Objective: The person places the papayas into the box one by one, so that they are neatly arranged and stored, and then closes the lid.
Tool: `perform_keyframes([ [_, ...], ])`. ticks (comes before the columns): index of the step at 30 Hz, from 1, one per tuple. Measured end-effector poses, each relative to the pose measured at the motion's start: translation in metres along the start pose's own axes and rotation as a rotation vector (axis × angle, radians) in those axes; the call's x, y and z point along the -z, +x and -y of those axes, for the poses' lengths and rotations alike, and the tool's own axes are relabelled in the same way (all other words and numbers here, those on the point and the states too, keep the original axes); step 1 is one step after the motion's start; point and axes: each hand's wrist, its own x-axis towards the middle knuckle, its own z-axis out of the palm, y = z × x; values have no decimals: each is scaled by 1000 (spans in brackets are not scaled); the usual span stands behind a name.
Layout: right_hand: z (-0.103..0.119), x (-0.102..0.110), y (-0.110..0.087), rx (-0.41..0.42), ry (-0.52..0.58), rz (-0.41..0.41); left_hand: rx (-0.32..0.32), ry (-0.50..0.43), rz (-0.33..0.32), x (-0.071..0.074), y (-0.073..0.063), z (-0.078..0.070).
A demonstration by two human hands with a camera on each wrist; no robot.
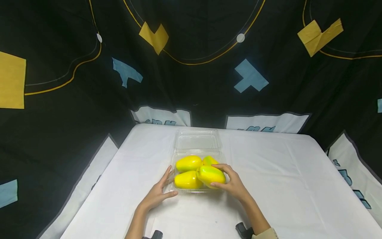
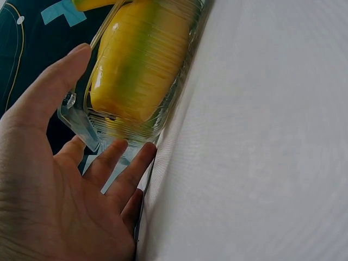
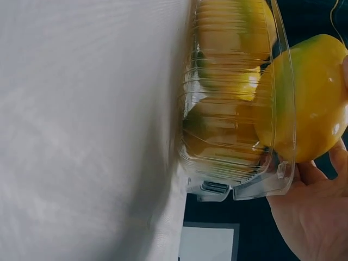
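A clear plastic clamshell container [image 1: 197, 141] lies with its lid folded back, away from me. Inside are three yellow mangoes: a front-left one [image 1: 186, 180], a back-left one [image 1: 189, 163] and a back-right one [image 1: 210, 160], partly hidden. My right hand [image 1: 234, 183] grips a fourth yellow-green mango [image 1: 211, 176] between thumb and fingers, over the front right part. The right wrist view shows this mango [image 3: 312, 98] tilted above the container's rim. My left hand [image 1: 159, 193] is at the container's left side, fingers spread; its fingertips [image 2: 120, 145] meet the ribbed end wall.
The container stands on a white-covered table [image 1: 283, 179]. Behind it hangs a black cloth [image 1: 191, 89] with yellow and blue patches. Dark wrist mounts [image 1: 244, 229] show at the lower edge.
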Motion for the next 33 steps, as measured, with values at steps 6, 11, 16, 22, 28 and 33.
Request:
perform_keyframes([
  [6, 1, -2, 0, 68, -50, 6, -21, -17, -9, -2, 6, 21],
  [11, -19, -7, 1, 53, -80, 0, -25, -40, -6, -2, 7, 23],
  [16, -34, -8, 2, 8, -94, 8, -21, -29, -4, -3, 7, 24],
  [22, -38, -6, 6, 23, -141, 23, -21, -21, -8, -3, 7, 24],
  [28, -47, -6, 0, 26, -200, 52, -21, -38, 27, -3, 5, 26],
  [33, -46, -5, 3, 14, -213, 55, -32, -34, 16, -1, 7, 25],
])
